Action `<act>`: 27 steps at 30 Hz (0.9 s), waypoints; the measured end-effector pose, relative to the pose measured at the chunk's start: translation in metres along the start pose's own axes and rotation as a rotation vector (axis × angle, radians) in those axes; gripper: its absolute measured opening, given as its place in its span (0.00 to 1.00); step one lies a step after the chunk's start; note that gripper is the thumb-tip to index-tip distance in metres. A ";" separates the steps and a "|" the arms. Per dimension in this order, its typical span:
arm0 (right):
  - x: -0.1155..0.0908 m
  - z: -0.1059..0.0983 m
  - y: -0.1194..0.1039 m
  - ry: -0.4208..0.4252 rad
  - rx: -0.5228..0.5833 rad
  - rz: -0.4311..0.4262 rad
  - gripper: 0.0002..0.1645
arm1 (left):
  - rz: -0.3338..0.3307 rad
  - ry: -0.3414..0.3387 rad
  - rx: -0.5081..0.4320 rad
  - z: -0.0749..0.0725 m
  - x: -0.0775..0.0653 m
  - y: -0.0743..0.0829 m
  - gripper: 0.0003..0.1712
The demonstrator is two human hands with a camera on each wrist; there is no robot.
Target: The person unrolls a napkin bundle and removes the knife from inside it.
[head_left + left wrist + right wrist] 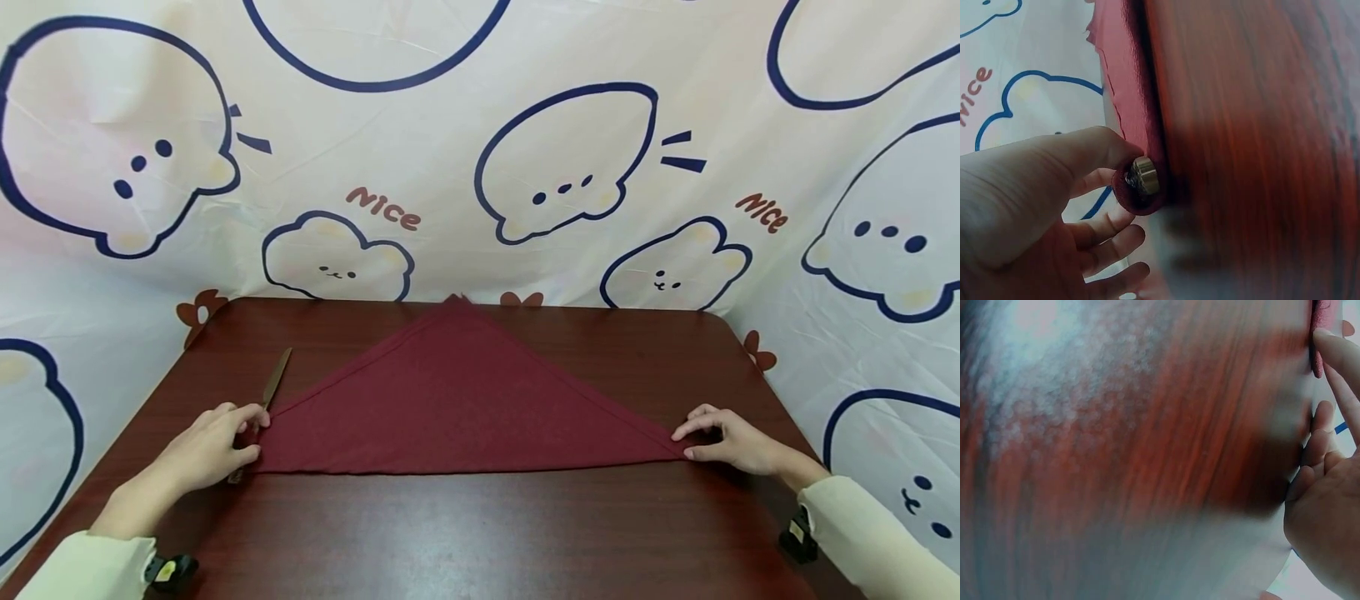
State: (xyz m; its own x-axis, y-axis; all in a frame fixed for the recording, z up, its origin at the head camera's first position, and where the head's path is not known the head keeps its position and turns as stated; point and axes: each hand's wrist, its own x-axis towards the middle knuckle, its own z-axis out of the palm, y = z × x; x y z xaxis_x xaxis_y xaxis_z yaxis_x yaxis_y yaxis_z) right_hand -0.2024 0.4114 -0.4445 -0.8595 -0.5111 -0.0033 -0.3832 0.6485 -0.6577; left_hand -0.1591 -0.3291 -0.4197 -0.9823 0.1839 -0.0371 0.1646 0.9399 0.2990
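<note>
A dark red cloth (465,400) lies as a triangle, its peak at the far table edge and its long side towards me. At its left corner my left hand (206,446) pinches the fabric between thumb and fingers. A gold-coloured knife (277,379) sticks out past that hand, blade pointing away. In the left wrist view its handle end (1147,175) shows inside a curl of the cloth, so the fabric wraps round the handle. My right hand (738,442) pinches the cloth's right corner; in the right wrist view the thumb and fingers (1338,353) meet at its tip.
The brown wooden table (480,533) carries the cloth, with bare wood in front and at both sides. A pale printed sheet (450,150) hangs behind and along the sides. Black bands (798,537) sit on both wrists.
</note>
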 end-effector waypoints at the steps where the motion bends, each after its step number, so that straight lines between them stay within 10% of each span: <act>1: 0.000 0.000 0.000 -0.002 0.000 0.003 0.11 | -0.004 -0.002 -0.002 0.000 0.000 -0.001 0.14; 27: 0.000 -0.001 -0.001 -0.014 0.029 0.017 0.11 | 0.012 -0.044 -0.100 0.000 0.002 -0.021 0.13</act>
State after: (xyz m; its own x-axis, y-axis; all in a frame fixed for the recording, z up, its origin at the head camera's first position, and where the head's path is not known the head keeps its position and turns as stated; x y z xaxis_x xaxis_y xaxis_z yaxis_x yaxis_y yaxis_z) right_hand -0.2023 0.4113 -0.4437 -0.8608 -0.5084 -0.0247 -0.3587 0.6403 -0.6792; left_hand -0.1644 -0.3489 -0.4258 -0.9751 0.2090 -0.0741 0.1640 0.9047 0.3932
